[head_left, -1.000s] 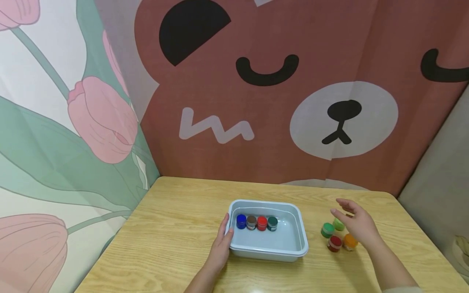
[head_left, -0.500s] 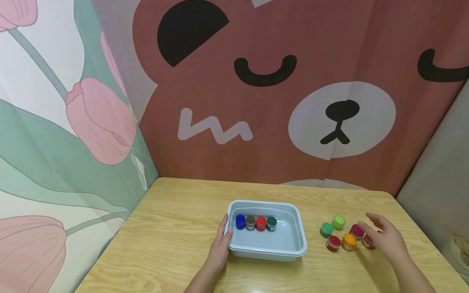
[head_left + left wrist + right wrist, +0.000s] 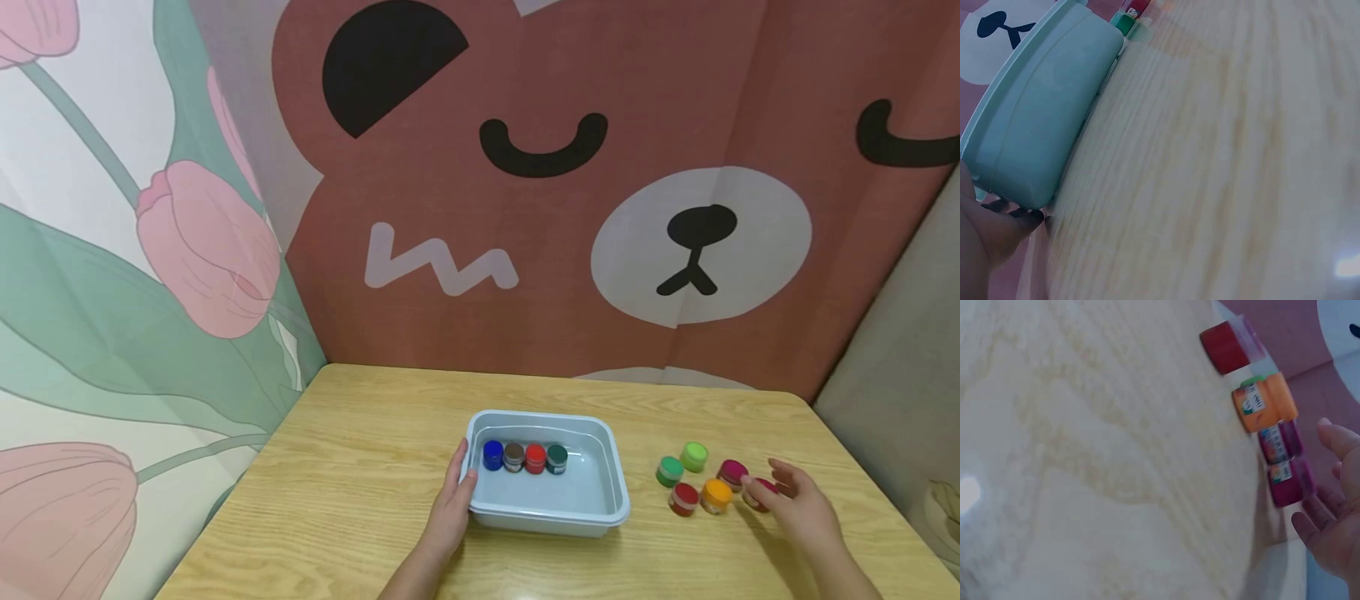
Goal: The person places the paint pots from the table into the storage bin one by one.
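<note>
My left hand (image 3: 448, 508) holds the left side of a pale blue plastic bin (image 3: 551, 511), thumb at the rim and fingers along the outer wall. Inside, a blue paint jar (image 3: 492, 455), a brown one (image 3: 513, 457), a red one (image 3: 536, 458) and a dark green one (image 3: 557, 459) stand in a row. My right hand (image 3: 808, 512) is spread beside a magenta paint jar (image 3: 1290, 482) at the right end of a loose group, fingertips close to its lid. In the right wrist view, the thumb stands apart from that jar.
Near the right hand stand another magenta jar (image 3: 732, 473), an orange jar (image 3: 717, 495), a dark red jar (image 3: 684, 499), a green jar (image 3: 670, 471) and a light green jar (image 3: 694, 456). The wooden table (image 3: 360, 467) meets a bear-printed curtain (image 3: 450, 333) at its back edge.
My right hand has moved right and toward me, from above the jars to the outermost magenta jar, uncovering both magenta jars. The left hand and bin have stayed put.
</note>
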A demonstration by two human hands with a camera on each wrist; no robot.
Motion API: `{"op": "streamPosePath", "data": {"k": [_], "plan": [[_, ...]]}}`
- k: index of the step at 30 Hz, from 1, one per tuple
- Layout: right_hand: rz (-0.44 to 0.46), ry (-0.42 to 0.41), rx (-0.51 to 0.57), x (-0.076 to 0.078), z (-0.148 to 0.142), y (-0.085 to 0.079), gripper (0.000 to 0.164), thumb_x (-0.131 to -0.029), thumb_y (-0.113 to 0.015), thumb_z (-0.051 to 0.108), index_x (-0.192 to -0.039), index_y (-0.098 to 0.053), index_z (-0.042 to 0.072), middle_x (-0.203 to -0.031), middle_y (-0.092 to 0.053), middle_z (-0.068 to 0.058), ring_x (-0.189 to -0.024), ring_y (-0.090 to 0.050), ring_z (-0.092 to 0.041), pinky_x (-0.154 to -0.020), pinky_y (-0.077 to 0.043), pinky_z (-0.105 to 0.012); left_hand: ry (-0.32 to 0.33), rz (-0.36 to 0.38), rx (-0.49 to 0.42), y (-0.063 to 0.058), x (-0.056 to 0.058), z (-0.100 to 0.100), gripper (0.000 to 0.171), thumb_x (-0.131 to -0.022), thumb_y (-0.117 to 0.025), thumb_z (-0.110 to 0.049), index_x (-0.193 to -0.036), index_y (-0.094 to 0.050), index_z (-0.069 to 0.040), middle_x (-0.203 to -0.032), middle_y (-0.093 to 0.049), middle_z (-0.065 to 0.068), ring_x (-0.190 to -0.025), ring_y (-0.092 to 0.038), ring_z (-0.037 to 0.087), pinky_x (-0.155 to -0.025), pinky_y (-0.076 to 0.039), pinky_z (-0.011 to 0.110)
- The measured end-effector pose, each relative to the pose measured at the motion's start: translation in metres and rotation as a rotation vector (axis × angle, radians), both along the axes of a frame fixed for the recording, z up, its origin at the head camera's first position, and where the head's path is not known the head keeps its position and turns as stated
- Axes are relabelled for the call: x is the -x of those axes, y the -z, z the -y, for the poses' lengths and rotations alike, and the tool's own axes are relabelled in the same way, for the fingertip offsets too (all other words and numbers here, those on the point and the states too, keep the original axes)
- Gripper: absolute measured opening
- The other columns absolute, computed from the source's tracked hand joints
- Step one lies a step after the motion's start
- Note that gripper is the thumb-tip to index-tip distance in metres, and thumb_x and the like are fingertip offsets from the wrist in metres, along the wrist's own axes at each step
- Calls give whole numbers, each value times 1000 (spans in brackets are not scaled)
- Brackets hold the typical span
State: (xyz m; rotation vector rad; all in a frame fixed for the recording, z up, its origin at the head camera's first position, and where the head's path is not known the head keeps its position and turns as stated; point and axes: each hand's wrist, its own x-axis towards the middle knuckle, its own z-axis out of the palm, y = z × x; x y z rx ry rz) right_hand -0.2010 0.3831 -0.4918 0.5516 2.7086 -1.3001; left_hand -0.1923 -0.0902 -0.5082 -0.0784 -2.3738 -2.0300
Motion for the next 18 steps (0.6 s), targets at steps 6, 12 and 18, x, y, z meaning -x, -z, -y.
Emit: {"op": "streamPosePath", "data": {"k": [6, 12, 18], "plan": [[21, 59, 12, -1, 0, 12, 97, -96, -48, 59, -152, -7, -9, -149, -18, -41, -135, -27, -55, -111, -30, -64, 5, 8, -8, 0, 1, -1, 54, -106, -38, -23, -157, -23, -17, -163, -21, 16, -148, -16, 46, -116, -13, 69], [9, 99, 4, -3, 0, 21, 97, -94, -51, 59, -152, -12, -9, -148, -22, -41, -134, -31, -53, -112, -30, -62, 12, 27, -5, -1, 1, 0, 55, -106, -38, -26, -157, -21, -19, -163, -19, 15, -148, -16, 46, -116, -13, 70], [-5, 142, -7, -4, -1, 28, 98, -91, -53, 63, -150, -24, -9, -149, -27, -38, -132, -36, -51, -110, -34, -60, 8, 32, -11, 0, 1, 0, 55, -106, -38, -27, -158, -20, -20, -163, -19, 15, -148, -16, 47, -115, -14, 71]]}}
